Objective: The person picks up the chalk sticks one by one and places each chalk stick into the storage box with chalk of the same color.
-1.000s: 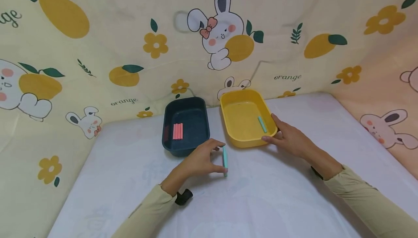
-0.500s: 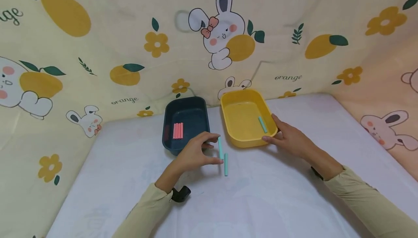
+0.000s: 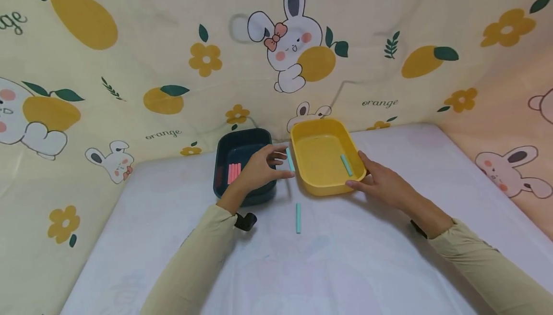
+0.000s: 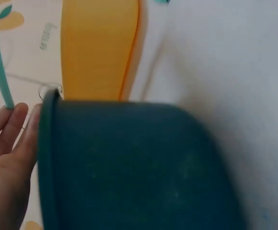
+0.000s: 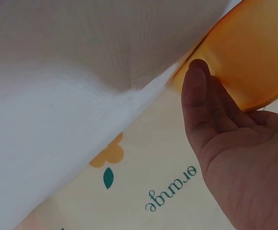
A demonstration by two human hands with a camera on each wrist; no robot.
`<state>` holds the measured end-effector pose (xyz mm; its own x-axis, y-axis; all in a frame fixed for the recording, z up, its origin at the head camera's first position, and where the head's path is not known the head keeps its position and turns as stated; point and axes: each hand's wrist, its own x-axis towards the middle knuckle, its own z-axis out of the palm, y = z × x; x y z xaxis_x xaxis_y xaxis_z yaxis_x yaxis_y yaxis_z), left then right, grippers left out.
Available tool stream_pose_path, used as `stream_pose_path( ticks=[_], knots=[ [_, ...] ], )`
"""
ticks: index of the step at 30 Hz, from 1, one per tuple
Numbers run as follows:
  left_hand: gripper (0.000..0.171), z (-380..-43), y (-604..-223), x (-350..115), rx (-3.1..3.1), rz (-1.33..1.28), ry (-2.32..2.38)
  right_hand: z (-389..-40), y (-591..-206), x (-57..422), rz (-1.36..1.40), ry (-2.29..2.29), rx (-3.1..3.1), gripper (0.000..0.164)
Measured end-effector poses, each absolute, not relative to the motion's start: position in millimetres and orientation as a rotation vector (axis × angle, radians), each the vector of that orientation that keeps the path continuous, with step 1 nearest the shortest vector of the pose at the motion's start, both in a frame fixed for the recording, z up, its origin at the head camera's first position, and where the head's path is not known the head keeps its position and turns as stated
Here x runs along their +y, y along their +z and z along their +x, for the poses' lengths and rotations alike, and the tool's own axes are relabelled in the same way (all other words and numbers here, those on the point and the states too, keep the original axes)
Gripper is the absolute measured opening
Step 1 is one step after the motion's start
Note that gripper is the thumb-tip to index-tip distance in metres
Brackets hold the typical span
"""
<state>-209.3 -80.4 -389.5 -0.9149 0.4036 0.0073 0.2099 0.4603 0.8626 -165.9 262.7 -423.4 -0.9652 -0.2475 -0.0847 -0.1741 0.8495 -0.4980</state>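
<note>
Slip risk b/c our L hand [image 3: 261, 167] pinches slim mint-green chalk-like stick [image 3: 290, 159] by ends only; R hand [image 3: 386, 183] grips rounded yellow plastic tray [image 3: 318, 162].

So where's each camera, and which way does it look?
Head: on the head, looking forward and down at the dark tray, yellow tray, left hand, right hand and sleeves.
Left wrist: on that wrist, facing the left hand, held green stick and dark tray.
Right wrist: on that wrist, facing the right hand gripping the yellow tray.
Both wrist views share the yellow tray.
</note>
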Motion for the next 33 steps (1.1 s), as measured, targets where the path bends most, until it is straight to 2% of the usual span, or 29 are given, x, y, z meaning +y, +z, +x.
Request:
stream_pose_path(
  ticks=[14, 20, 33],
  knots=[
    [0.076, -258.1, -390.4, -72.1, 2.477, 0.455, 1.528, -168.2, -424.5, 263.0, -0.359, -0.750, 2.915, 0.106],
    [0.077, -258.0, -383.3, -54.9, 2.457, 0.423, 1.499, -168.8, -422.3, 265.0, -0.353, -0.735, 2.897, 0.106],
    [0.074, -247.5, -381.9, 6.7, 2.391, 0.575, 1.513, -169.4, -423.1, 264.5, -0.393, -0.766, 2.902, 0.104]
  ],
)
